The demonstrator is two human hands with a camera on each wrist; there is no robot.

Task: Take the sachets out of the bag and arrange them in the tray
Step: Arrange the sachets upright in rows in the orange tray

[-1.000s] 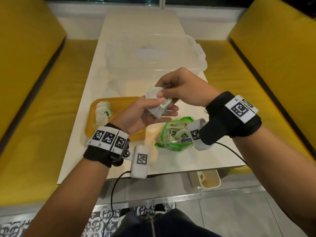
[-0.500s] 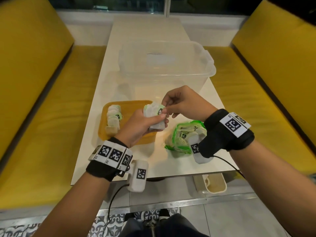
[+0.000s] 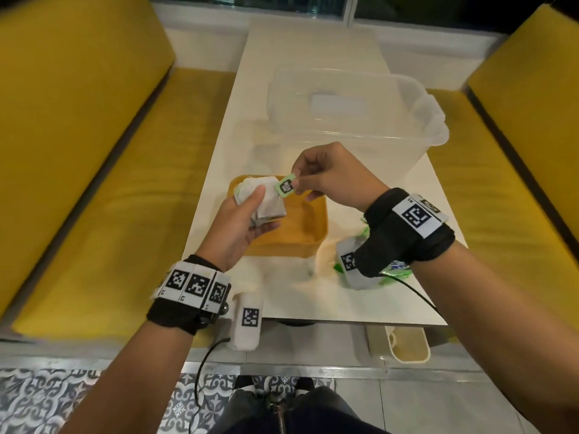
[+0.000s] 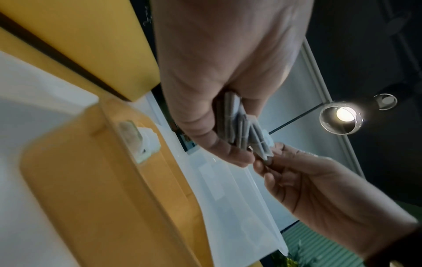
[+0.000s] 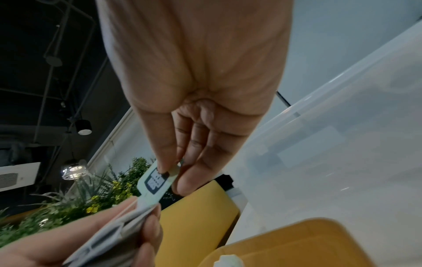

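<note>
The right hand (image 3: 326, 177) pinches a small green tag (image 3: 285, 185) between thumb and forefinger, its other fingers (image 5: 194, 144) loosely curled behind; in the right wrist view the tag (image 5: 157, 180) shows a dark printed label, and a thin string runs from it down to the bundle below. The left hand (image 3: 241, 220) grips a bundle of white sachets (image 3: 263, 198) at the centre of the head view, thumb laid across the top and fingers curled underneath; the left wrist view shows the flat sachets (image 4: 239, 126) fanned edge-on between thumb and fingers, with the right hand (image 4: 319, 195) meeting them at their lower end. Both hands are raised above a yellow tray (image 3: 300, 233) on the white tabletop (image 3: 282, 302), and the left wrist view shows a few more sachets (image 4: 139, 142) standing in the tray against its wall. A green and clear bag (image 3: 391, 270) lies on the tabletop at the lower right of the tray, largely hidden by the right wrist band, so its contents cannot be made out. A large clear plastic bin (image 3: 360, 120) stands just beyond the tray toward the top of the frame. Yellow bench seats (image 3: 94, 183) run along both sides of the tabletop.
</note>
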